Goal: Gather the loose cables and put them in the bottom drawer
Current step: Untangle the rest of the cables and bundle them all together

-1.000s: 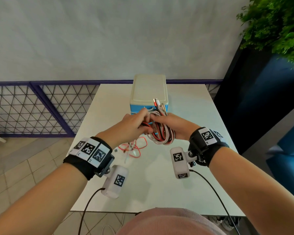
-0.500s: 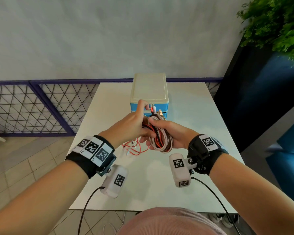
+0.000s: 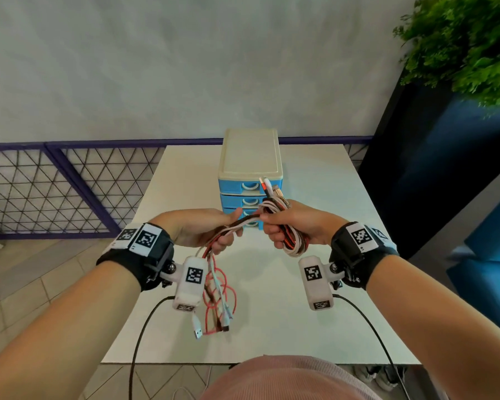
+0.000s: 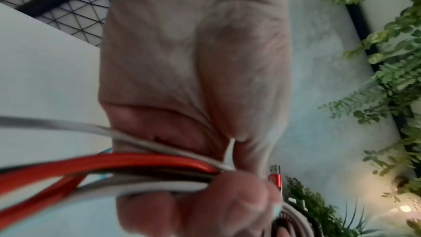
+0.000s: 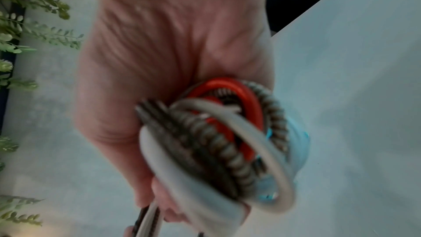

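A bundle of red, white, black and coiled cables (image 3: 292, 241) is gripped in my right hand (image 3: 289, 226), its looped end hanging below the fist and plug ends sticking up above it. My left hand (image 3: 214, 229) holds the same cables (image 4: 141, 170) a little to the left; their loose tails (image 3: 218, 298) with USB plugs dangle over the white table (image 3: 286, 327). The right wrist view shows the loops (image 5: 225, 132) bunched in the fist. Behind both hands stands a small blue three-drawer chest (image 3: 250, 180) with a cream top; all visible drawers look shut, the bottom drawer mostly hidden.
A purple metal mesh railing (image 3: 55, 183) runs along the table's left and back. A dark planter with green foliage (image 3: 459, 47) stands at the right. Black sensor leads (image 3: 145, 327) hang from both wrists over the near table edge.
Both hands have lifted off the table and drawn apart, stretching the cables between them. The loose red and white tails have risen from the tabletop and now hang from my left hand.
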